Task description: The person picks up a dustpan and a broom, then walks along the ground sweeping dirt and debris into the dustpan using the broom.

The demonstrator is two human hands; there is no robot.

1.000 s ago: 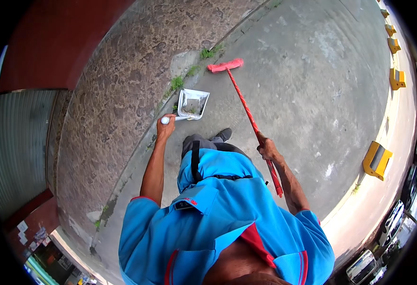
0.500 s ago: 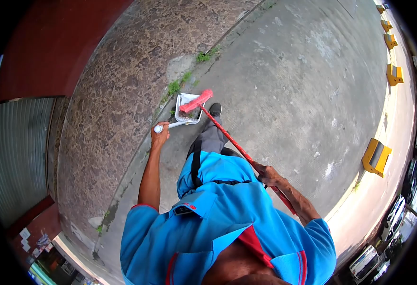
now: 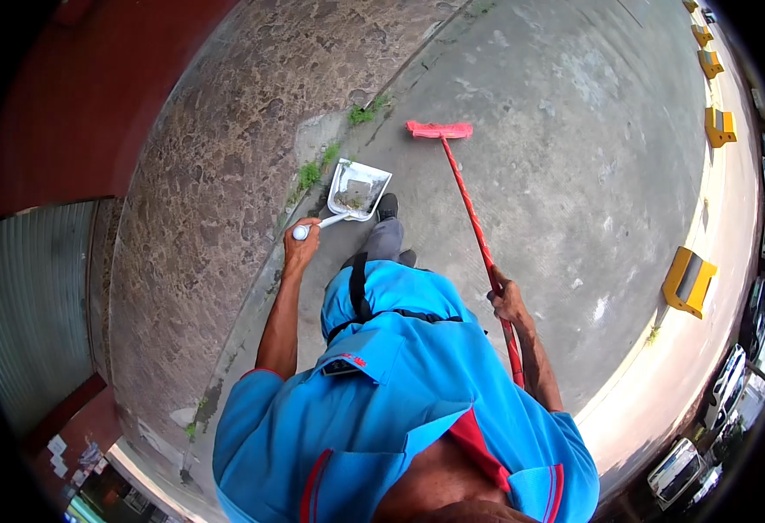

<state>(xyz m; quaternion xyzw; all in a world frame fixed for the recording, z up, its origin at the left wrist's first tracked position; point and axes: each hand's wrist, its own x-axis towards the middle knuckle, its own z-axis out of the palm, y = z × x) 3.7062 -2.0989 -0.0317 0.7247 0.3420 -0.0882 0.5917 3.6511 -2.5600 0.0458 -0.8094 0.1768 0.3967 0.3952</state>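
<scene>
My left hand [image 3: 299, 244] is closed around the white handle of a long-handled dustpan [image 3: 374, 173]. Some dirt and bits of debris [image 3: 356, 195] lie in its pan, which is down by my shoe. My right hand [image 3: 509, 301] grips the red striped pole of a broom [image 3: 465, 193]. The broom's pink-red head [image 3: 439, 131] is out on the grey concrete, ahead and to the right of the dustpan and apart from it.
Tufts of green weeds [image 3: 309, 174] grow along the seam between the patterned stone paving [image 3: 199, 192] and the concrete [image 3: 565, 174]. Yellow-and-black barrier blocks [image 3: 689, 281] line the right kerb, with parked cars [image 3: 674, 473] beyond. A corrugated metal shutter [image 3: 34, 305] stands at the left.
The broom head has swung away from over the dustpan, forward and to the right. My right hand moved slightly right with the pole. The debris in the pan is now uncovered.
</scene>
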